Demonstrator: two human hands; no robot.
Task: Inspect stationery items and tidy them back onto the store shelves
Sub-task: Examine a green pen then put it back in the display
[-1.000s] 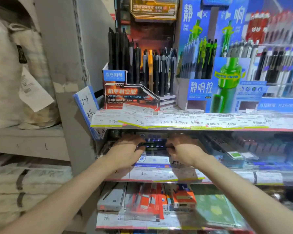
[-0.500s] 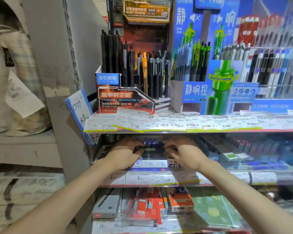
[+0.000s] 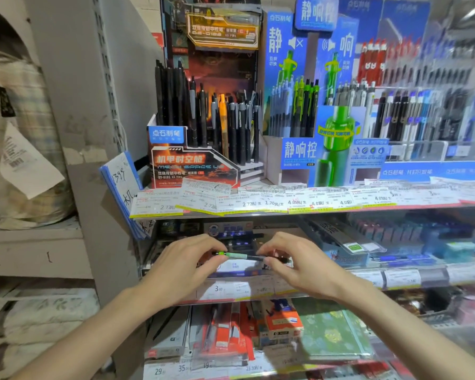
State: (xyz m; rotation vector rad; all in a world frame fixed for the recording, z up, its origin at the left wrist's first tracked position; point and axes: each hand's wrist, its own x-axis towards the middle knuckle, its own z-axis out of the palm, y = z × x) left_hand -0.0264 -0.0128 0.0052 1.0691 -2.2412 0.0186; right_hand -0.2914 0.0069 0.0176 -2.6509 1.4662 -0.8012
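Pens (image 3: 231, 127) upright in display box (image 3: 192, 165); green pen (image 3: 239, 255) level, ends pinched by left hand (image 3: 187, 263) and right hand (image 3: 299, 263) fingertips.

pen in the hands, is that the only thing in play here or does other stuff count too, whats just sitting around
In play:
- pen, level, pinched at both ends
- left hand
- right hand
- middle shelf behind it

Just sitting there:
- black pen display
- blue pen display
- price tags
- green notebook
- sacks
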